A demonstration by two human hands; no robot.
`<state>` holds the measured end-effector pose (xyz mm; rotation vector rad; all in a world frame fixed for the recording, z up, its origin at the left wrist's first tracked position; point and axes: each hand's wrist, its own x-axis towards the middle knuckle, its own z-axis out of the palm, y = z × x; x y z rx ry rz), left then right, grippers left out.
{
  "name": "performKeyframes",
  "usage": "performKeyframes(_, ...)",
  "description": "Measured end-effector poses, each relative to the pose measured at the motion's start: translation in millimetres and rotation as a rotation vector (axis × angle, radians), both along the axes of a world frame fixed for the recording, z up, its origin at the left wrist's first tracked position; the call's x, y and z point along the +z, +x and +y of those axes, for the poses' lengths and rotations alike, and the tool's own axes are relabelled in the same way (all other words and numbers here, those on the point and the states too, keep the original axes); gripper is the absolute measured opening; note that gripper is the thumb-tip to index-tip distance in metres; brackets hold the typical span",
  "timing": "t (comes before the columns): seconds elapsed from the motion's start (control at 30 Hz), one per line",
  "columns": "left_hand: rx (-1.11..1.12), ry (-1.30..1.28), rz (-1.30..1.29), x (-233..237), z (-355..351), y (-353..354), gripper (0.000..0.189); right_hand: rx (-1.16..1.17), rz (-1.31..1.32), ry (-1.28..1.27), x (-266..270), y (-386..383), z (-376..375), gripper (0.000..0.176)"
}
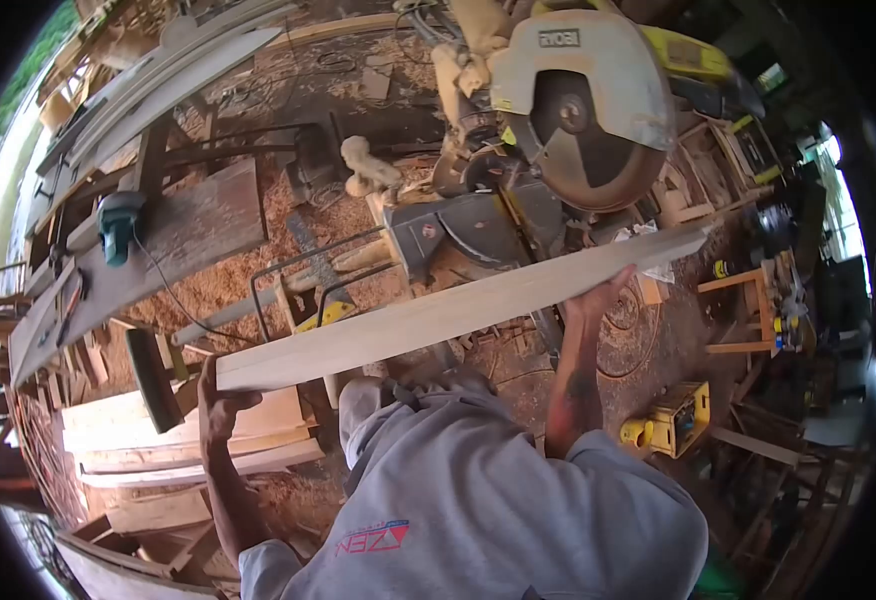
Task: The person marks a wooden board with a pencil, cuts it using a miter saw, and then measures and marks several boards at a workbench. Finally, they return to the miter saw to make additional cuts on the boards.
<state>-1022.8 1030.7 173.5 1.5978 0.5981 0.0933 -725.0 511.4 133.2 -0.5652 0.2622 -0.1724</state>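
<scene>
A long pale wooden board (438, 311) spans the view in front of my body, rising toward the right. At its left end, my left hand (220, 405) grips the board, the thumb by its lower edge. My right hand (601, 295) holds the lower edge closer to the right end; some of its fingers are hidden behind the wood. Just beyond the board stands a miter saw (573, 40) marked RYOBI, its round blade (570, 150) raised above the dark saw base (468, 230). The board overlaps the near part of the saw in view.
Pale planks (188, 430) are stacked at lower left. A teal power tool (118, 225) with a cord lies on a grey plank (208, 215). A yellow crate (693, 420) and a wooden frame (743, 310) stand right. Wood shavings (223, 290) cover much of the ground.
</scene>
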Motion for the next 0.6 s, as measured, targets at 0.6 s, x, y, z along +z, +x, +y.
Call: performKeyframes(0.6, 0.201, 0.286, 0.007, 7.4, 24.1, 20.1, 0.065, 0.317, 0.162, -0.247, -2.6, 55.3, 36.3, 0.058)
